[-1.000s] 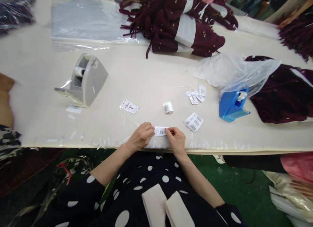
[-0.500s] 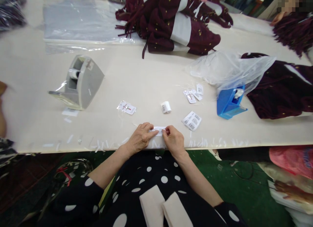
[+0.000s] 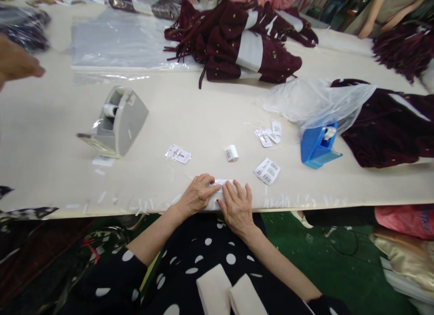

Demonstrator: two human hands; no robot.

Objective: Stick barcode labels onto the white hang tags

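A small white label card (image 3: 221,182) lies at the table's near edge, partly hidden under my fingers. My left hand (image 3: 198,194) is closed at the card's left end, with thumb and fingertips on it. Flat over the card's right part rests my right hand (image 3: 237,205), open, its fingers stretched out. Beyond them stands a small curled roll of barcode labels (image 3: 231,153). A sheet of barcode stickers (image 3: 267,171) lies to the right. To the left is a clear-bagged tag with a cross-shaped piece (image 3: 178,154), and several similar tags (image 3: 263,137) lie at the right.
A grey tape dispenser (image 3: 127,120) stands at left, a blue one (image 3: 318,145) at right under clear plastic (image 3: 312,100). Maroon garments with paper bands (image 3: 217,48) are piled at the back. Another person's hand (image 3: 20,62) reaches in from the left.
My right hand has gone from pinching the card's right end to lying flat on it. My left hand stays at the left end. Another person's hand has come in at the left.
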